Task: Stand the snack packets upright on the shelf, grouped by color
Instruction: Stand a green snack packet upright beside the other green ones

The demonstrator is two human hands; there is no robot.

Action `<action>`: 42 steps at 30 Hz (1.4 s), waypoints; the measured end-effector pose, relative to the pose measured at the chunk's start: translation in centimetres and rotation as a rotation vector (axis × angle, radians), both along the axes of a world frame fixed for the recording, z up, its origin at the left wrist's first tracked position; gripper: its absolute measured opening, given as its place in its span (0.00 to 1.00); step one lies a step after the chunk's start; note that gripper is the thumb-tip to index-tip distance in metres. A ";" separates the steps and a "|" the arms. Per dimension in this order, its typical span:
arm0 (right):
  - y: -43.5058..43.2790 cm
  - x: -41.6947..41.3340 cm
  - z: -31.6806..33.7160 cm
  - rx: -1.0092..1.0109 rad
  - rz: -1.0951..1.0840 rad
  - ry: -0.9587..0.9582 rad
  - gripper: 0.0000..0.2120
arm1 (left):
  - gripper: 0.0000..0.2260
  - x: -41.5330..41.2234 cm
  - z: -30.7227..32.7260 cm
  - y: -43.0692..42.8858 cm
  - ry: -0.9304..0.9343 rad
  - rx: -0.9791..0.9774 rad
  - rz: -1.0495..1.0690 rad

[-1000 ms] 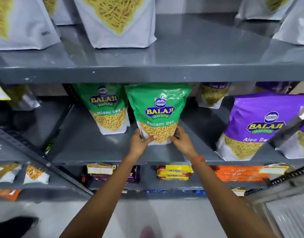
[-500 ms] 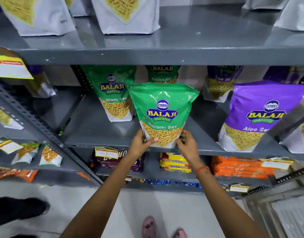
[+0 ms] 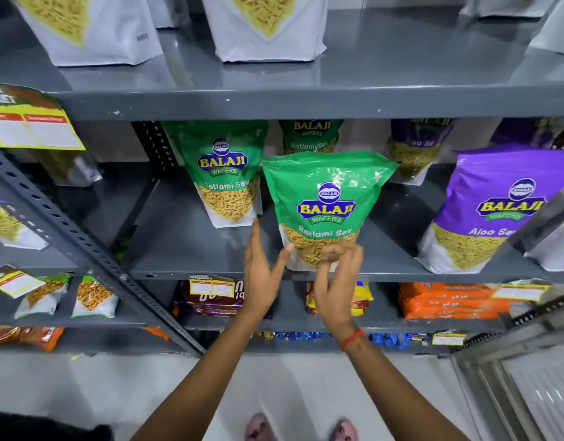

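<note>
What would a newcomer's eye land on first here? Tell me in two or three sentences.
First, the glossy green Balaji Ratlami Sev packet standing at the front edge of the grey metal middle shelf, with the left hand and right hand open at its base. Next, the big purple Balaji Aloo Sev packet to its right.

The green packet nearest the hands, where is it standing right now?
The front green packet stands upright at the middle shelf's front edge, centre of view, between another green packet and a purple packet.
</note>
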State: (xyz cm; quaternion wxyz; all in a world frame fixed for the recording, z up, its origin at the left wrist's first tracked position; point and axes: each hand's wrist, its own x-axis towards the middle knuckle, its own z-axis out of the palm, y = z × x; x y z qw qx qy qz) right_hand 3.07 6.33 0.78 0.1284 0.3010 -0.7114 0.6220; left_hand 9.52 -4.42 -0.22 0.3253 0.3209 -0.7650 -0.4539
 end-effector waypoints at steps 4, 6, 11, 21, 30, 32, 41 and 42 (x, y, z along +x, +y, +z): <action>-6.1 2.7 0.8 0.068 0.183 0.051 0.08 | 0.35 2.3 0.4 -4.1 0.047 -0.067 0.042; -9.4 2.7 0.7 0.130 0.229 -0.040 0.10 | 0.34 2.8 0.1 -7.0 0.050 -0.052 0.082; -16.9 -0.5 -0.8 0.439 0.238 -0.477 0.21 | 0.38 1.6 -1.0 -15.4 -0.040 0.202 0.095; -18.4 -2.6 -2.8 0.373 0.396 -0.738 0.21 | 0.22 2.6 -2.2 -18.6 0.055 0.509 0.016; -12.7 3.8 -3.7 0.447 0.433 -0.612 0.23 | 0.18 9.8 -4.4 -14.8 0.108 0.395 -0.011; -12.6 4.1 -3.5 0.472 0.428 -0.622 0.23 | 0.19 10.3 -4.3 -14.7 0.091 0.382 -0.019; -12.0 4.9 -3.0 0.541 0.404 -0.621 0.24 | 0.21 11.0 -3.6 -14.4 0.002 0.382 -0.045; -12.0 4.9 -2.8 0.543 0.400 -0.627 0.24 | 0.21 11.0 -3.2 -14.2 -0.016 0.387 -0.049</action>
